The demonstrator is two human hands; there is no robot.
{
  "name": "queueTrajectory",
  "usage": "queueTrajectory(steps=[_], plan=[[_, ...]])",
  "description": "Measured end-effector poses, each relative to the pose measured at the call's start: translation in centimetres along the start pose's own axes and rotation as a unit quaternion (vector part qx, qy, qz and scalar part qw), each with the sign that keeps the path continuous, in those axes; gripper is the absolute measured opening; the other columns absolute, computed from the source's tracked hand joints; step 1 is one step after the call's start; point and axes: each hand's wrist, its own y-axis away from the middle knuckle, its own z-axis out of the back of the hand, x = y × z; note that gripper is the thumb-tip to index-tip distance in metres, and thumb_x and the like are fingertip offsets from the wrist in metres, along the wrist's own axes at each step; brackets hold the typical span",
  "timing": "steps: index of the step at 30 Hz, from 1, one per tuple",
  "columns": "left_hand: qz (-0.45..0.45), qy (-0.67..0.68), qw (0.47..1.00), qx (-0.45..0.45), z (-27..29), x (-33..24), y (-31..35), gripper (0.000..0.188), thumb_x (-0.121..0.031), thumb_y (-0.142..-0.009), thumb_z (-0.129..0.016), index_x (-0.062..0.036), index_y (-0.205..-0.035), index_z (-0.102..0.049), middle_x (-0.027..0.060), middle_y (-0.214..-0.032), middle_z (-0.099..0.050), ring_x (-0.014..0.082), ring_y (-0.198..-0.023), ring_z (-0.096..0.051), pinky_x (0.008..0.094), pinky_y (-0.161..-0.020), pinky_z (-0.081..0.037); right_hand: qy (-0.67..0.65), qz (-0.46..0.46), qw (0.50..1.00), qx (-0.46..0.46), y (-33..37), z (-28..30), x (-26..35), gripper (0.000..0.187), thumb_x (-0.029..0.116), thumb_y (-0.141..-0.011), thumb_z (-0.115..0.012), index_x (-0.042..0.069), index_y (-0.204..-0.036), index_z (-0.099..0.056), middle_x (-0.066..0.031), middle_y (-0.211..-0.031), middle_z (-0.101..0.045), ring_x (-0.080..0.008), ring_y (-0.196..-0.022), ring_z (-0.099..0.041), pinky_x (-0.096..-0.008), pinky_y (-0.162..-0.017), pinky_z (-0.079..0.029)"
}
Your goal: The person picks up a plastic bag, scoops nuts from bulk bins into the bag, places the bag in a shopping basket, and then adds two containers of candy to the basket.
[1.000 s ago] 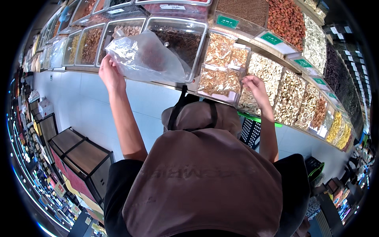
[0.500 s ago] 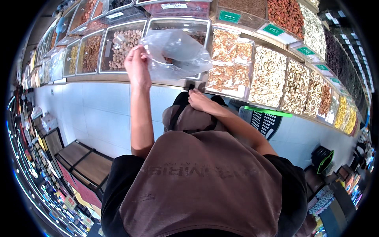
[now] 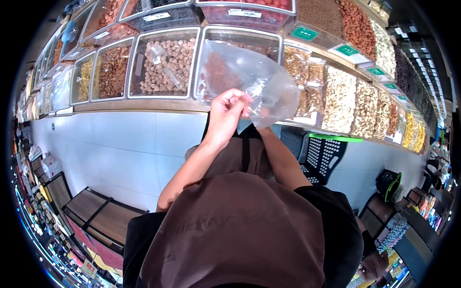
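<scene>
I hold a clear plastic bag [image 3: 249, 77] up in front of the display bins, and it looks empty. My left hand [image 3: 225, 113] pinches the bag's lower edge between its fingers. My right hand [image 3: 258, 124] comes up just beside the left, at the same edge of the bag. It is mostly hidden behind the left hand and the plastic. Behind the bag is a glass-fronted bin of reddish-brown dried goods [image 3: 240, 41]. A bin of round light-brown nuts [image 3: 165, 67] sits to its left. My brown apron [image 3: 240, 230] fills the lower part of the view.
Rows of bins with dried fruit and nuts run left and right along a white counter front [image 3: 129, 144]. Clear packets of dried goods [image 3: 307, 81] stand right of the bag. A black slatted crate [image 3: 321, 153] is below them, and low wooden shelves [image 3: 101, 216] are at lower left.
My left hand brought the bag from the upper left toward the centre. My right hand left the bins on the right and came to the bag's edge.
</scene>
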Motion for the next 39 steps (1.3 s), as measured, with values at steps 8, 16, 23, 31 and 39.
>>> queueTrajectory(steps=[8, 16, 23, 31, 39], plan=[[-0.015, 0.013, 0.999, 0.036, 0.5, -2.1, -0.5, 0.015, -0.013, -0.097, -0.058, -0.0020, -0.089, -0.065, 0.0015, -0.074, -0.061, 0.0082, -0.066, -0.055, 0.0239, -0.064, -0.045, -0.163, 0.013, 0.987, -0.005, 0.1, 3.9, 3.5, 0.033, 0.021, -0.095, -0.051, 0.001, -0.117, -0.065, -0.0124, -0.117, -0.067, -0.0307, -0.113, -0.061, -0.0435, -0.098, -0.044], [-0.042, -0.005, 0.993, 0.114, -1.1, -3.9, -1.6, 0.014, -0.012, -0.096, -0.058, -0.0026, -0.089, -0.065, 0.0005, -0.071, -0.061, 0.0082, -0.068, -0.055, 0.0238, -0.066, -0.043, -0.248, -0.256, 0.920, -0.163, -0.7, 17.7, 15.2, 0.016, 0.008, -0.094, -0.063, -0.003, -0.105, -0.061, -0.0034, -0.082, -0.064, -0.0099, -0.072, -0.059, -0.0250, -0.068, -0.050], [-0.017, 0.036, 0.992, 0.117, -3.1, -3.5, -2.4, 0.013, -0.010, -0.095, -0.057, -0.0022, -0.091, -0.066, 0.0007, -0.072, -0.061, 0.0079, -0.067, -0.055, 0.0235, -0.066, -0.042, -0.101, -0.078, 0.989, 0.079, -8.7, 24.7, 26.6, 0.016, 0.009, -0.087, -0.067, -0.002, -0.098, -0.066, -0.0078, -0.083, -0.068, -0.0129, -0.071, -0.062, -0.0286, -0.065, -0.049], [-0.049, 0.048, 0.997, 0.037, -3.5, -2.8, -4.1, 0.011, -0.004, -0.094, -0.056, -0.0006, -0.088, -0.065, 0.0017, -0.071, -0.060, 0.0082, -0.065, -0.054, 0.0233, -0.063, -0.043, -0.049, -0.005, 0.968, 0.248, -13.7, 24.0, 27.4, 0.020, 0.014, -0.089, -0.064, -0.001, -0.102, -0.064, -0.0191, -0.086, -0.067, -0.0321, -0.082, -0.067, -0.0396, -0.072, -0.051], [-0.033, 0.059, 0.993, -0.094, -5.5, -1.7, -6.4, 0.008, -0.011, -0.094, -0.060, -0.0091, -0.088, -0.065, -0.0033, -0.080, -0.061, 0.0052, -0.068, -0.050, 0.0219, -0.066, -0.040, 0.045, 0.008, 0.990, 0.132, -26.2, 37.8, 14.2, 0.014, 0.009, -0.092, -0.061, -0.001, -0.099, -0.068, -0.0090, -0.091, -0.069, -0.0130, -0.074, -0.061, -0.0272, -0.066, -0.051]])
